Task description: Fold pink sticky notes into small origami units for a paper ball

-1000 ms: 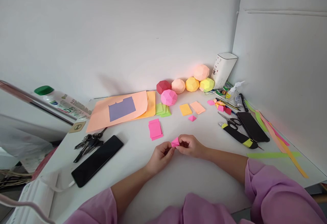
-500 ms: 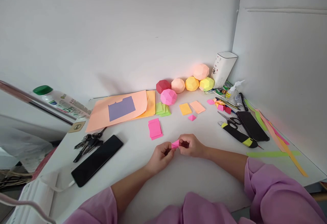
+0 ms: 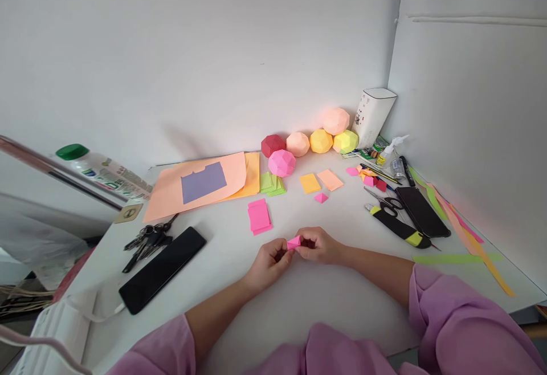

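Between my two hands is a small folded piece of pink paper (image 3: 293, 242), with crease lines across its face. My left hand (image 3: 270, 261) pinches its left end between thumb and fingers. At the other end my right hand (image 3: 319, 245) grips it the same way, and those fingertips partly hide it. Beyond my hands lie a stack of pink paper sheets (image 3: 259, 217) and a small folded pink paper unit (image 3: 321, 198). A yellow-orange paper stack (image 3: 310, 183) and a peach paper stack (image 3: 330, 180) sit farther back.
Faceted paper balls, one of them pink (image 3: 282, 163), line the wall. Scissors (image 3: 388, 203), a utility knife (image 3: 397, 225) and a black case (image 3: 421, 210) lie to the right. Keys (image 3: 149, 241), a black phone (image 3: 162, 269) and large peach paper (image 3: 166, 195) are on the left.
My right hand has shifted slightly left, and its fingers have moved a little on the folded pink paper. My left hand stays almost in place.
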`<action>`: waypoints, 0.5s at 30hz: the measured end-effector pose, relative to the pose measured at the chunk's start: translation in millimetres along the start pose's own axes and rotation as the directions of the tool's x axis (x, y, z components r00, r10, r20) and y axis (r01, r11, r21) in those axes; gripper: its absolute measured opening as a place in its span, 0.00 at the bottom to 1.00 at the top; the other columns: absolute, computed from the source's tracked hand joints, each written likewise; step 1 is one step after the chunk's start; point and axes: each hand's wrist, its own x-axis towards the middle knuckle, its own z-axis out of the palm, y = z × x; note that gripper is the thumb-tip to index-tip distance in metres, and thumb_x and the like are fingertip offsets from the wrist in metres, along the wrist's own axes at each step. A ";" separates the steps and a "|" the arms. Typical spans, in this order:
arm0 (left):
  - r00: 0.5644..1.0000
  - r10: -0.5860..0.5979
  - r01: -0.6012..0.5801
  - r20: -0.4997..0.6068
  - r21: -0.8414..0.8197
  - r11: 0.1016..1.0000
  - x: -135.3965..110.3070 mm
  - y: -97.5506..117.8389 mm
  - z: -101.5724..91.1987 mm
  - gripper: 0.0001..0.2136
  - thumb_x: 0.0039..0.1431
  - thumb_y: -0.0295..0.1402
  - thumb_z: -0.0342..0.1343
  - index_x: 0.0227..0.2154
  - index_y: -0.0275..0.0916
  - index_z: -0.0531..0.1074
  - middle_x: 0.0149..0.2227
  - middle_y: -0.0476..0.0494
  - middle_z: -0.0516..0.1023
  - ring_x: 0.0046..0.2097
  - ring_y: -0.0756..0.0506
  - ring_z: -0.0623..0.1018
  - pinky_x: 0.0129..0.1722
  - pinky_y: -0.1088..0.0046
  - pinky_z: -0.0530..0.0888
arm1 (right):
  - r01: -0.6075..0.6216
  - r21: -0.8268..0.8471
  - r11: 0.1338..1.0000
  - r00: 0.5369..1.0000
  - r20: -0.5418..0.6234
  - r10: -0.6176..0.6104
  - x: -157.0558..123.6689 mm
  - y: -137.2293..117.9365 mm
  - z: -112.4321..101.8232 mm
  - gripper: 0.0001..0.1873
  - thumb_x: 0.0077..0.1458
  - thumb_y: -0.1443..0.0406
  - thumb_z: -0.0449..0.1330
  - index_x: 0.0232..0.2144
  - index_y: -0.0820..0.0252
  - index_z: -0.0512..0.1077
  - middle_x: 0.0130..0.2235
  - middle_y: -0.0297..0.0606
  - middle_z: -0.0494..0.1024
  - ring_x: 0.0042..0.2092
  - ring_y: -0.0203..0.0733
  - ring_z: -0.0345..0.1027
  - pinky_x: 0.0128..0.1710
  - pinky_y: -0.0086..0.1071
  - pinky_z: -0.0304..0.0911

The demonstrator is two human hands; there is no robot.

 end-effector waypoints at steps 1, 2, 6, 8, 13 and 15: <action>1.000 0.003 -0.003 -0.003 0.011 1.000 -0.1 0.5 0.3 0.14 0.56 0.42 0.50 0.22 0.37 0.61 0.21 0.54 0.57 0.23 0.53 0.55 0.23 0.77 0.54 | -0.003 0.000 1.000 1.000 -0.002 0.003 -0.1 0.8 -0.2 0.05 0.49 0.67 0.57 0.24 0.63 0.65 0.24 0.29 0.62 0.24 0.30 0.52 0.22 0.24 0.51; 1.000 0.004 -0.004 -0.004 0.017 1.000 -0.4 1.3 0.4 0.14 0.56 0.41 0.50 0.22 0.37 0.61 0.21 0.54 0.56 0.23 0.53 0.55 0.23 0.77 0.54 | -0.010 0.004 1.000 1.000 -0.002 0.010 -0.2 1.3 -0.4 0.05 0.49 0.67 0.57 0.24 0.63 0.65 0.23 0.29 0.62 0.24 0.30 0.52 0.22 0.24 0.51; 1.000 0.000 0.000 0.013 -0.001 1.000 -2.6 4.8 -1.6 0.10 0.54 0.37 0.50 0.21 0.37 0.61 0.21 0.54 0.57 0.23 0.54 0.56 0.22 0.77 0.54 | -0.040 0.042 0.998 0.999 0.002 0.040 -0.9 0.2 -1.5 0.06 0.48 0.67 0.57 0.23 0.63 0.64 0.22 0.28 0.61 0.23 0.30 0.52 0.21 0.24 0.50; 1.000 -0.008 0.009 0.019 -0.049 0.999 -3.9 5.7 -3.5 0.09 0.53 0.35 0.50 0.22 0.37 0.61 0.20 0.54 0.58 0.23 0.53 0.57 0.22 0.77 0.55 | -0.066 0.098 0.993 0.998 -0.016 0.068 -0.9 -1.4 -2.5 0.06 0.48 0.67 0.56 0.23 0.62 0.64 0.22 0.28 0.60 0.24 0.30 0.52 0.21 0.24 0.51; 1.000 -0.026 0.025 -0.003 -0.182 0.983 -4.4 6.7 -4.6 0.09 0.56 0.39 0.49 0.29 0.38 0.64 0.21 0.52 0.63 0.24 0.52 0.63 0.25 0.75 0.61 | -0.116 0.187 0.976 0.993 -0.008 0.119 0.2 -3.1 -4.0 0.05 0.50 0.66 0.56 0.26 0.62 0.64 0.22 0.29 0.62 0.24 0.31 0.55 0.22 0.25 0.53; 0.999 -0.042 0.042 0.005 -0.176 0.983 -3.4 6.7 -3.5 0.11 0.56 0.42 0.50 0.32 0.37 0.64 0.23 0.52 0.64 0.25 0.51 0.64 0.26 0.76 0.61 | -0.113 0.164 0.980 0.994 0.007 0.113 0.7 -3.2 -3.8 0.05 0.50 0.66 0.56 0.26 0.62 0.64 0.22 0.28 0.62 0.24 0.30 0.54 0.21 0.24 0.51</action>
